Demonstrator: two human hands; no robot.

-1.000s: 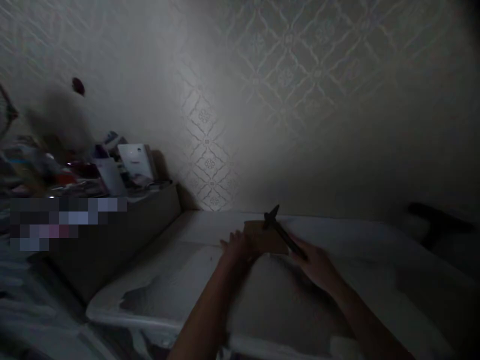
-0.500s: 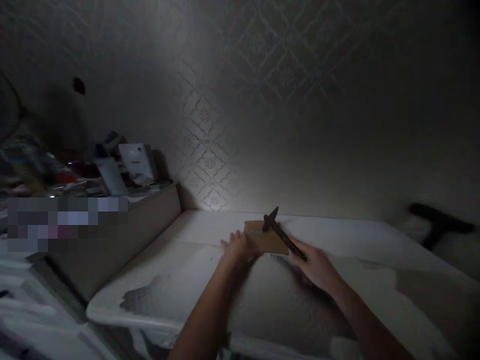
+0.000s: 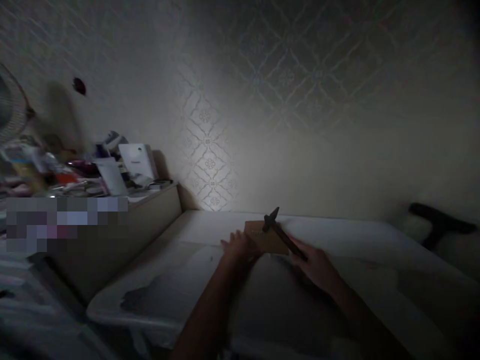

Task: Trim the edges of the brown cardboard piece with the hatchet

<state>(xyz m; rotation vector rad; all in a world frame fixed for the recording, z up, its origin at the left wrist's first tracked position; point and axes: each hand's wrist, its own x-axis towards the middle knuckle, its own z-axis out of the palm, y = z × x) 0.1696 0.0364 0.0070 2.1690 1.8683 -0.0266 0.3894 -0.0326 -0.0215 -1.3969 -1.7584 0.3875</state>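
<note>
The room is dim. A flat brown piece of cardboard (image 3: 267, 239) lies on a white table (image 3: 337, 235) near the patterned wall. My left hand (image 3: 238, 246) rests on the cardboard's left edge, fingers spread flat. My right hand (image 3: 317, 265) is closed round the handle of a dark pointed tool (image 3: 279, 231), maybe a knife. Its tip points up and away, over the cardboard's far edge.
A low cabinet (image 3: 123, 230) at the left carries cluttered bottles, boxes and a white card (image 3: 137, 160). Part of a fan (image 3: 11, 107) shows at the far left. A dark object (image 3: 437, 225) lies beyond the table's right end. The patterned wall stands close behind the table.
Both hands and the tool stay nearly where they were. Only the lighting and the view shift a little.
</note>
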